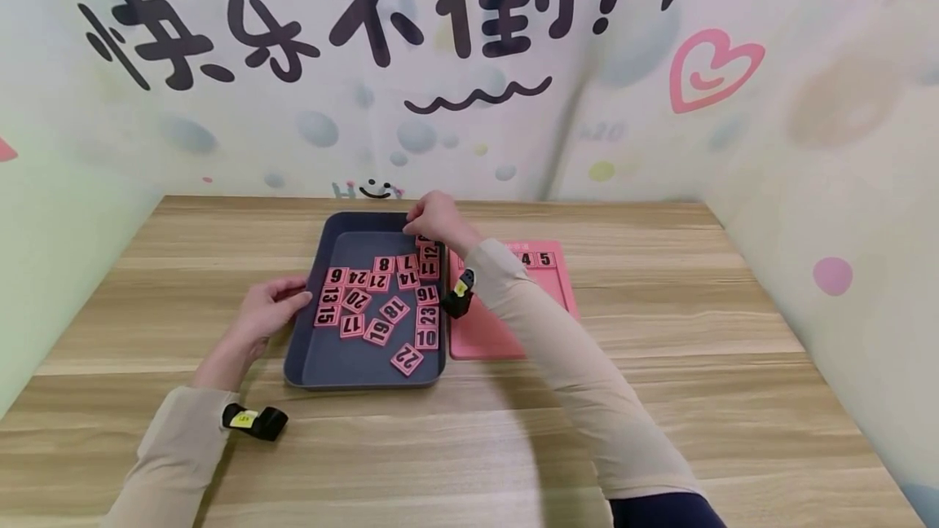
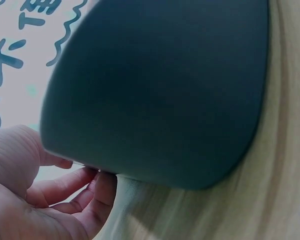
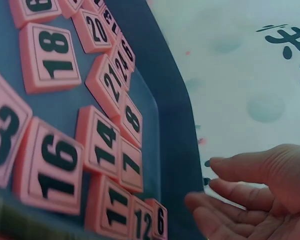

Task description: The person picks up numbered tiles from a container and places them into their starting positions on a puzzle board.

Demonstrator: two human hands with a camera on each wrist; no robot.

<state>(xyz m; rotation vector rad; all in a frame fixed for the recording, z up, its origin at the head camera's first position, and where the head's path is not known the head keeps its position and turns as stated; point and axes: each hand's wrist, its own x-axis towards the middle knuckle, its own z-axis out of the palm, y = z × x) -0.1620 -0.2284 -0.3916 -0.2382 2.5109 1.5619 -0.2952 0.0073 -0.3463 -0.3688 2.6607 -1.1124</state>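
The hands work at opposite sides of a dark tray that bears the pink number tiles. The left hand pinches the tray's left rim between thumb and fingertips. The right hand is over the far right corner, thumb and loosely bent fingers spread apart in the right wrist view, with nothing seen between them; whether it touches the tray I cannot tell.

The step in hand looks like picking out the next tile for the pink board, just right of the tray on the wooden surface. Tile 4 and tile 5 show in its top row; the right arm hides part of that row.

By that order a 6 would follow. Two tiles could pass for one: the corner tile beside tile 12, and the left-hand tile above tile 13. Since a turned 9 reads as a 6, check the digit's orientation before choosing.

The corner tile sits tight by the wall, so a fingertip slid in from the free side should loosen it better than a pinch from above. Keep the left hand's hold light but firm, and lift straight up so tile 12 is not dragged.
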